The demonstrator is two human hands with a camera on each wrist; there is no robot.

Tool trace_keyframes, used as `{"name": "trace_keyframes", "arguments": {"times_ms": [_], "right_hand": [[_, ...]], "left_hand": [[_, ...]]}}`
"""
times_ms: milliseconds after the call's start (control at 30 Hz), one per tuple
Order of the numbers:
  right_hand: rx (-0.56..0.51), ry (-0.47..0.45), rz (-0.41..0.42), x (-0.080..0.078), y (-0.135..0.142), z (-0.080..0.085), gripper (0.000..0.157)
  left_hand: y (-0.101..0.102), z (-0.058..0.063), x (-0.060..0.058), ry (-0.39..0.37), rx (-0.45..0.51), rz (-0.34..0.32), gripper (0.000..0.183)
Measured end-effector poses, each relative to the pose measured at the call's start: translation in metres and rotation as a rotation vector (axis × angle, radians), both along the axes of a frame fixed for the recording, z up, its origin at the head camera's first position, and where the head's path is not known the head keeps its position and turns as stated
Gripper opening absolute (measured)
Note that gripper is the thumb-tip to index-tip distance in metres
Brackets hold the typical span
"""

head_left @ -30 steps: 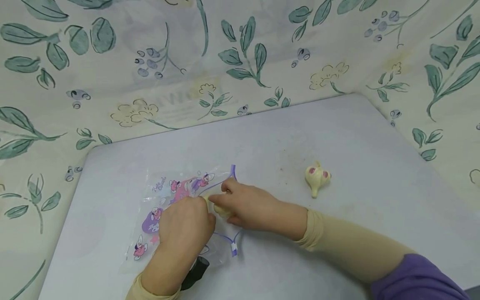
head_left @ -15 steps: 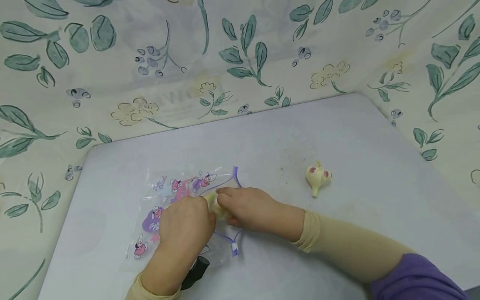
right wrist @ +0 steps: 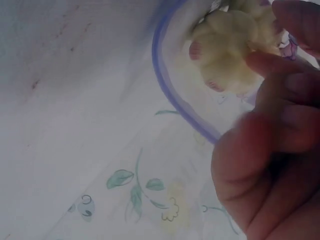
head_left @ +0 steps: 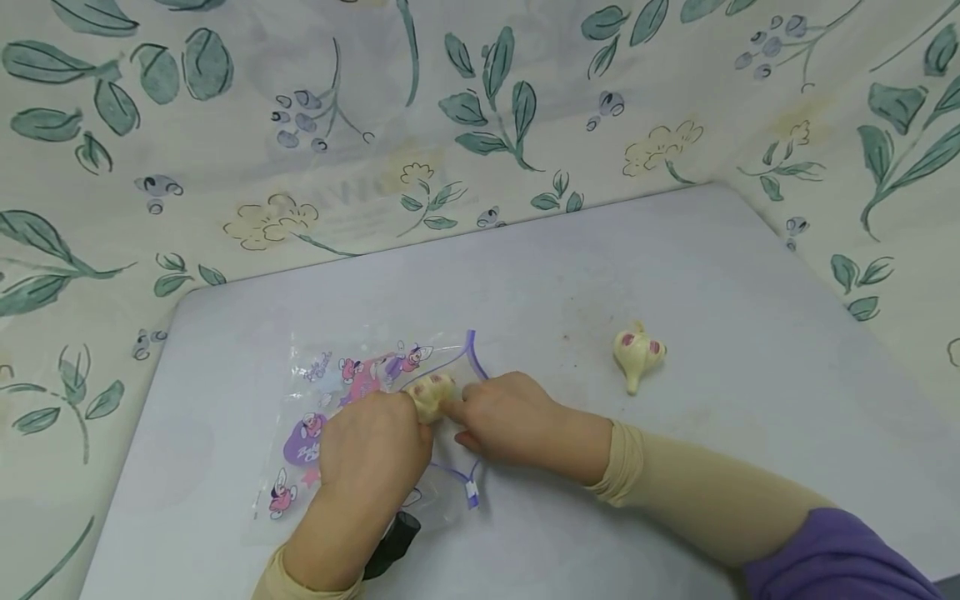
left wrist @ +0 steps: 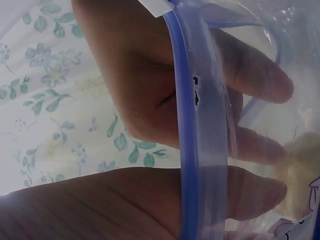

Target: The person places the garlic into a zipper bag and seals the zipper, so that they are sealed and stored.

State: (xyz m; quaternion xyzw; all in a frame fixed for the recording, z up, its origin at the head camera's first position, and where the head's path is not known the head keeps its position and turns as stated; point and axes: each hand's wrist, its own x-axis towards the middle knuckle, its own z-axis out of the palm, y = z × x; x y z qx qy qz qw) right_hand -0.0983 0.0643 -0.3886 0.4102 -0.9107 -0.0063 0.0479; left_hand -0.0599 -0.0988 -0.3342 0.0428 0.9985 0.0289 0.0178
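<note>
Toward the front edge of the bench [head_left: 750, 333], left of its middle, both hands meet at the mouth of a clear printed zip bag [head_left: 303, 446]. The left hand [head_left: 375, 446] is clenched and seems to grip the bag's upper film, its knuckles close against a garlic bulb [head_left: 432, 395]; whether its fingers also hold the bulb cannot be told. The right hand [head_left: 513, 417] grasps nothing: its index finger stretches out to touch the bulb's right side, the other fingers bent. The bulb sits at the bag's mouth, and the left wrist view shows it through the plastic.

The step in hand looks like feeding the bulb into the bag. The next move seems to call for a push deeper, toward the bench's left edge, with the mouth held apart so the limp film does not fold in the way.

Farther out, a white slider [head_left: 472, 495] sits on the purple zip strip [head_left: 478, 358]. A second garlic bulb [head_left: 639, 357] lies well apart, toward the bench's right edge.
</note>
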Motion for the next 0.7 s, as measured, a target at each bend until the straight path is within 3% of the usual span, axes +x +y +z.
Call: {"name": "trace_keyframes", "arguments": {"times_ms": [267, 567, 700], "right_hand": [[0.107, -0.110, -0.063, 0.003, 0.000, 0.002, 0.063], [0.124, -0.249, -0.088, -0.002, 0.004, 0.019, 0.062], [0.082, -0.261, -0.083, -0.005, 0.011, 0.030, 0.058]], "left_hand": [[0.000, 0.000, 0.000, 0.011, 0.001, -0.007, 0.020], [0.000, 0.001, -0.001, -0.001, 0.016, 0.000, 0.018], [0.000, 0.001, -0.001, 0.002, 0.018, -0.003, 0.019]]}}
